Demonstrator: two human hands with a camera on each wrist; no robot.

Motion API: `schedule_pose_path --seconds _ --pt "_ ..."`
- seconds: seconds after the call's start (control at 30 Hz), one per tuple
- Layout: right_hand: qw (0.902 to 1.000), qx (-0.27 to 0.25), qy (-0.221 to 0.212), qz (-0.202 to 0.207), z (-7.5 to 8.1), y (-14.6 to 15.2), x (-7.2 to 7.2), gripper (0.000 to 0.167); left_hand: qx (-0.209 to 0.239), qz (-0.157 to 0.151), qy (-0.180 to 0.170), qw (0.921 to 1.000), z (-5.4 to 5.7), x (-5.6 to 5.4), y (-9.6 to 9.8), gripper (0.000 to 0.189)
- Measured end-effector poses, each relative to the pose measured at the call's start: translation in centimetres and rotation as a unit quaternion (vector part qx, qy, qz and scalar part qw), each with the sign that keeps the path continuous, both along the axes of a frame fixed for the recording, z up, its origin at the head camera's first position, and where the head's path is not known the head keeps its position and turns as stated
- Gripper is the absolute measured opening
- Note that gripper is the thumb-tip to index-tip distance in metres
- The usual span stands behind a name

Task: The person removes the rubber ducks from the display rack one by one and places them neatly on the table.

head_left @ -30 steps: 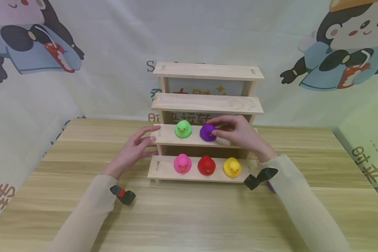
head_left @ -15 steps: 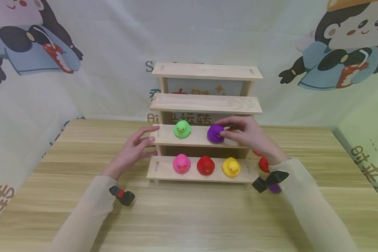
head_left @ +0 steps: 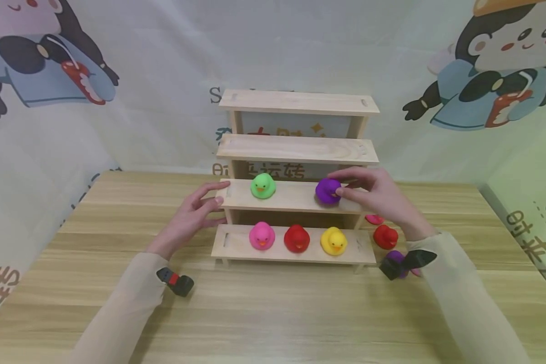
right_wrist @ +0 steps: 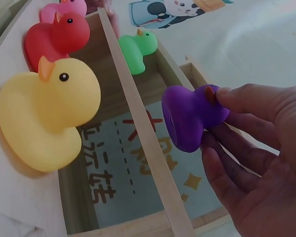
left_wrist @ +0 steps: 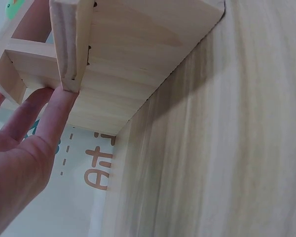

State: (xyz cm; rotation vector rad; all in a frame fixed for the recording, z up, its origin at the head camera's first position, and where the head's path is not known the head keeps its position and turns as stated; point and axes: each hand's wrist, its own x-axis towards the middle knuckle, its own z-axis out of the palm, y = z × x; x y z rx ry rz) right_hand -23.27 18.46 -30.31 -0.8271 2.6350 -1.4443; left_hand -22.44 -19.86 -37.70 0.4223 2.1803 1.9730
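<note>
- One wood-grain table (head_left: 273, 313) carries the whole setup, so a duck knocked off a board would probably end up rolling on it.
- Next, your four-tier wooden shelf (head_left: 296, 148). The action's on the second tier up (head_left: 296, 197).
- Your left hand (head_left: 192, 212) has its fingers round that tier's left end, one lying on top and others lower. Nice brace imo, just go light so the stand doesn't shift.
- Your right hand (head_left: 376, 194), well apart from the left, pinches the purple duck (head_left: 327, 191) between thumb and fingers.
- That duck's toward the right end of the same tier, well clear of the green duck (head_left: 263, 186). Can't tell if its base touches the wood, so I'd settle it flat before letting go.
- Yellow duck (head_left: 333, 241) sits one tier below, so mind your wrist backing out.
- Smallest bit: the purple duck's orange bill (right_wrist: 210, 95), right by your thumb. Spread your fingers evenly on release, or you might twist it.
</note>
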Motion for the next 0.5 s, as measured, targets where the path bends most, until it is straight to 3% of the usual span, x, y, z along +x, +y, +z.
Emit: schedule_pose_path --seconds 0.5 --pt "0.9994 -0.006 0.028 0.018 -0.3 3.2 0.7 0.030 -0.008 -0.001 -0.007 0.9999 0.2 0.0 -0.1 0.045"
